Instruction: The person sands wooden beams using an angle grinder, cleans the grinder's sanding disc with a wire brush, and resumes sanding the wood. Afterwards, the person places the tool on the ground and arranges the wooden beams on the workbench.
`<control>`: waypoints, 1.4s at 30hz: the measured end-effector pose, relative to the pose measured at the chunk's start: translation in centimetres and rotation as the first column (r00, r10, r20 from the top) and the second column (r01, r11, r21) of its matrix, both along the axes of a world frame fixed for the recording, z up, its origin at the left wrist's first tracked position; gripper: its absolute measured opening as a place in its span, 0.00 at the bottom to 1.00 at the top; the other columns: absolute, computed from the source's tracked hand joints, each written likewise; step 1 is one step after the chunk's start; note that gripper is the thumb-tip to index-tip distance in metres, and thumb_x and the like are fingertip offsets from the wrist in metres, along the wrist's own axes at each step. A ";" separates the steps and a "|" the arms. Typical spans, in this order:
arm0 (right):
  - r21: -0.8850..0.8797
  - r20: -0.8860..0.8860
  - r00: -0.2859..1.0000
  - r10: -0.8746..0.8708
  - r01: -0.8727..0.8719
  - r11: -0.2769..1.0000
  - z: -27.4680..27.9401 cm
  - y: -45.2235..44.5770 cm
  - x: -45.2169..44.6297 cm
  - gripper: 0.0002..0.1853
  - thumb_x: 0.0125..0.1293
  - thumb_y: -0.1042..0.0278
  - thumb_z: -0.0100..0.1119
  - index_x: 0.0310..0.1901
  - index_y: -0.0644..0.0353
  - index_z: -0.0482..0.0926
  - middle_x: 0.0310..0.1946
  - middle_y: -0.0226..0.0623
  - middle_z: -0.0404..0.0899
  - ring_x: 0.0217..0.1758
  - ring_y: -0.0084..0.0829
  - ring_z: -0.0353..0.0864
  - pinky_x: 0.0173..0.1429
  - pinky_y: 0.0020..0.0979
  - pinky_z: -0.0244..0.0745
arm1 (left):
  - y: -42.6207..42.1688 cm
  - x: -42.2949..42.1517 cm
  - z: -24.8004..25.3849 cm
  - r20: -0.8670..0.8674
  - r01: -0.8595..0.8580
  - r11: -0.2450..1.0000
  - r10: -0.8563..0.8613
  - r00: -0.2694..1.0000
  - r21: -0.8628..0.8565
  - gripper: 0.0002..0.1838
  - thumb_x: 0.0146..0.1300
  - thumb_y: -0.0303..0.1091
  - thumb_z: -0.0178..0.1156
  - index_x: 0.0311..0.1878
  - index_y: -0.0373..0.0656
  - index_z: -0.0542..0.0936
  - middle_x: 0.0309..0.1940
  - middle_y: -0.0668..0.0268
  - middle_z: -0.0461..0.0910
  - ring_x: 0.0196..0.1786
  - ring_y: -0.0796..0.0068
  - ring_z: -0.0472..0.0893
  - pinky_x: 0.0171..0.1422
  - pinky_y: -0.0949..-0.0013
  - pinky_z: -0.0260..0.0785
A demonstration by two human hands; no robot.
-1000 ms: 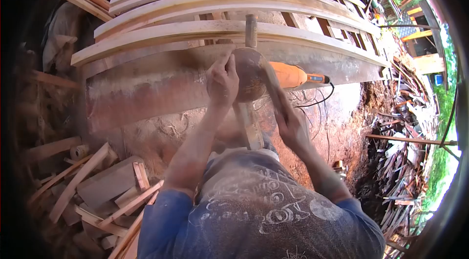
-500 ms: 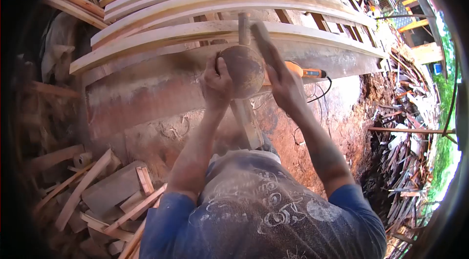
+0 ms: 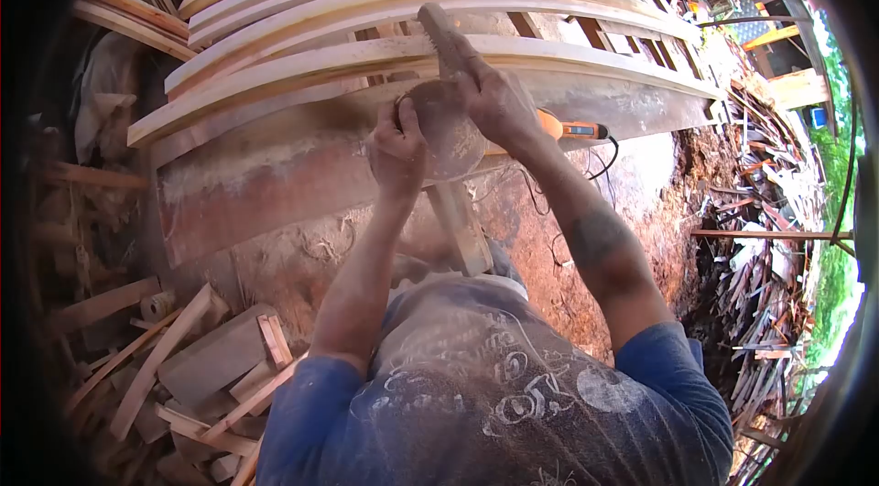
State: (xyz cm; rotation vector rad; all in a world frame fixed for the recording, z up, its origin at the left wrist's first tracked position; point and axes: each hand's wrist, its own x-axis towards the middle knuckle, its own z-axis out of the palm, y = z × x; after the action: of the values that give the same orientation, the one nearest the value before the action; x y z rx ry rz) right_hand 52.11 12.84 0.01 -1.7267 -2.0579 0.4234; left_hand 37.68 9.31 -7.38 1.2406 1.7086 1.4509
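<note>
Right hand [image 3: 499, 104] and its brush-like bar [image 3: 438, 30] had shifted forward and leftward since the earlier frame; the bar, formerly on the far side of a gap to the workpiece's right, now angled across its far edge. Fingers of that hand were closed around the bar; contact with the workpiece could not be confirmed. Left hand [image 3: 399, 147] pinched the left rim of the round brown workpiece [image 3: 455, 136], thumb on the near face, fingers curled, the piece lying just right of that hand. An orange corded power tool [image 3: 549, 124] lay just right of the right wrist; a wooden post [image 3: 462, 231] stood below, between the forearms. In judgement, good practice called for a steady rim grip, even strokes, and left fingers clear of the jagged edge.
</note>
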 end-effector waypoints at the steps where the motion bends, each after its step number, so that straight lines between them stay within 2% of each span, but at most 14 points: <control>1: 0.019 0.027 1.000 0.011 -0.012 1.000 0.4 0.4 -0.2 0.29 0.75 0.58 0.51 0.76 0.44 0.64 0.30 0.61 0.80 0.36 0.62 0.81 0.41 0.54 0.74 | 0.0 0.0 -0.2 -0.010 -0.002 1.000 0.002 1.000 0.006 0.17 0.77 0.42 0.52 0.52 0.38 0.82 0.37 0.46 0.86 0.42 0.42 0.85 0.47 0.49 0.75; 4: -0.071 -0.126 0.990 0.068 -0.077 0.994 2.7 -6.1 0.6 0.29 0.74 0.64 0.53 0.77 0.47 0.65 0.41 0.63 0.82 0.39 0.60 0.84 0.46 0.48 0.77 | -0.1 0.1 -0.7 -0.007 -0.034 0.999 0.034 0.999 0.028 0.20 0.77 0.44 0.52 0.53 0.37 0.82 0.40 0.45 0.86 0.43 0.44 0.86 0.48 0.52 0.75; 6: -0.114 -0.009 0.998 0.063 -0.064 0.991 -1.4 -11.5 3.1 0.32 0.72 0.72 0.55 0.77 0.50 0.64 0.48 0.62 0.82 0.46 0.56 0.86 0.47 0.48 0.79 | -0.3 0.2 -0.6 0.006 -0.043 0.998 0.043 0.999 0.053 0.20 0.77 0.44 0.51 0.54 0.36 0.82 0.42 0.44 0.85 0.45 0.42 0.85 0.50 0.50 0.75; 7: -0.119 -0.108 0.991 0.076 -0.089 0.989 -0.6 -14.1 3.1 0.32 0.71 0.74 0.54 0.77 0.51 0.64 0.48 0.62 0.82 0.47 0.57 0.86 0.47 0.47 0.80 | -0.3 0.4 -0.9 -0.030 -0.064 0.995 0.066 0.997 0.072 0.19 0.78 0.42 0.51 0.54 0.38 0.81 0.41 0.44 0.85 0.44 0.41 0.85 0.50 0.49 0.75; 9: 0.007 -0.133 0.978 0.159 -0.160 0.987 -1.9 -14.4 3.4 0.35 0.70 0.74 0.55 0.79 0.50 0.61 0.46 0.63 0.83 0.43 0.60 0.85 0.45 0.50 0.80 | 0.0 0.5 -1.3 -0.111 -0.103 0.988 0.116 0.987 0.113 0.15 0.78 0.40 0.50 0.54 0.41 0.81 0.39 0.44 0.85 0.43 0.40 0.85 0.49 0.47 0.75; 12: -0.144 -0.024 0.990 0.135 -0.137 0.980 -1.4 -9.9 1.9 0.37 0.70 0.70 0.56 0.80 0.45 0.57 0.44 0.65 0.82 0.42 0.62 0.84 0.44 0.56 0.77 | 0.3 0.0 -1.3 -0.118 -0.061 0.998 0.063 0.991 0.022 0.18 0.78 0.42 0.49 0.55 0.40 0.82 0.41 0.44 0.85 0.45 0.39 0.84 0.51 0.47 0.75; 15: -0.011 -0.071 0.988 0.139 -0.141 0.990 0.5 -2.7 -2.6 0.35 0.71 0.67 0.54 0.79 0.43 0.58 0.39 0.65 0.82 0.41 0.63 0.83 0.44 0.57 0.75 | 0.9 0.2 -1.4 -0.050 -0.103 0.995 0.103 0.993 0.002 0.18 0.77 0.42 0.50 0.55 0.41 0.82 0.41 0.44 0.86 0.46 0.39 0.85 0.51 0.48 0.75; 16: -0.110 -0.027 0.995 0.094 -0.096 0.989 0.9 -1.9 -3.1 0.34 0.72 0.67 0.53 0.79 0.43 0.59 0.39 0.65 0.81 0.41 0.63 0.83 0.44 0.57 0.75 | 0.5 0.0 -1.3 -0.040 -0.110 0.994 0.110 0.993 -0.014 0.18 0.77 0.42 0.50 0.55 0.41 0.83 0.41 0.44 0.86 0.46 0.39 0.85 0.50 0.48 0.75; 22: -0.046 -0.180 0.980 0.087 -0.097 0.994 2.1 -6.3 -0.2 0.32 0.73 0.65 0.53 0.78 0.43 0.61 0.40 0.63 0.82 0.41 0.61 0.84 0.44 0.50 0.77 | 0.1 0.6 -0.7 0.039 -0.112 0.994 0.112 0.993 -0.019 0.18 0.78 0.41 0.49 0.54 0.37 0.80 0.45 0.43 0.84 0.50 0.41 0.83 0.55 0.48 0.73; 27: -0.056 -0.095 0.993 0.068 -0.073 0.996 -2.5 -15.1 4.6 0.35 0.70 0.72 0.56 0.79 0.48 0.62 0.43 0.58 0.85 0.38 0.50 0.88 0.45 0.44 0.80 | -1.6 1.6 -1.7 0.079 -0.163 0.987 0.162 0.984 0.011 0.18 0.79 0.39 0.46 0.58 0.36 0.76 0.48 0.42 0.82 0.52 0.39 0.81 0.56 0.47 0.71; 31: 0.000 -0.024 0.993 0.114 -0.114 0.994 -4.0 -8.2 2.4 0.36 0.70 0.71 0.56 0.79 0.46 0.61 0.42 0.59 0.85 0.40 0.57 0.86 0.48 0.48 0.81 | -2.2 2.1 -2.5 0.016 -0.197 0.977 0.196 0.980 0.084 0.15 0.80 0.39 0.46 0.60 0.41 0.72 0.47 0.40 0.82 0.51 0.34 0.81 0.53 0.44 0.71; 35: 0.028 -0.043 0.993 0.107 -0.106 0.994 -1.3 -1.9 -1.0 0.35 0.70 0.66 0.54 0.78 0.36 0.59 0.38 0.57 0.84 0.39 0.58 0.85 0.43 0.53 0.78 | -2.8 3.4 -4.0 0.134 -0.253 0.967 0.255 0.958 -0.031 0.16 0.79 0.44 0.50 0.57 0.41 0.68 0.44 0.42 0.83 0.51 0.34 0.81 0.52 0.42 0.71; 39: -0.015 -0.072 0.995 0.068 -0.070 0.997 -1.4 -2.4 -0.9 0.35 0.71 0.66 0.53 0.78 0.34 0.60 0.35 0.55 0.84 0.38 0.58 0.85 0.42 0.54 0.77 | -2.7 1.6 -3.3 0.211 -0.105 0.994 0.095 0.973 0.039 0.20 0.76 0.46 0.53 0.58 0.40 0.71 0.44 0.43 0.84 0.50 0.35 0.82 0.53 0.43 0.71; 42: 0.052 -0.242 0.962 0.127 -0.117 0.992 -1.3 -5.3 1.1 0.35 0.72 0.67 0.54 0.80 0.41 0.58 0.47 0.59 0.85 0.48 0.58 0.86 0.53 0.49 0.78 | -1.0 0.5 -2.7 0.113 -0.096 0.994 0.090 0.990 0.050 0.20 0.76 0.46 0.54 0.59 0.39 0.74 0.44 0.43 0.84 0.49 0.36 0.83 0.54 0.44 0.72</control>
State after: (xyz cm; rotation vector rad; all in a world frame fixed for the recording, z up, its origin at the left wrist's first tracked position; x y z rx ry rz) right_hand 53.21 7.53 -1.33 -1.4498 -1.9844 0.6008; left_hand 38.17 8.33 -10.03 1.0998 1.6823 1.6006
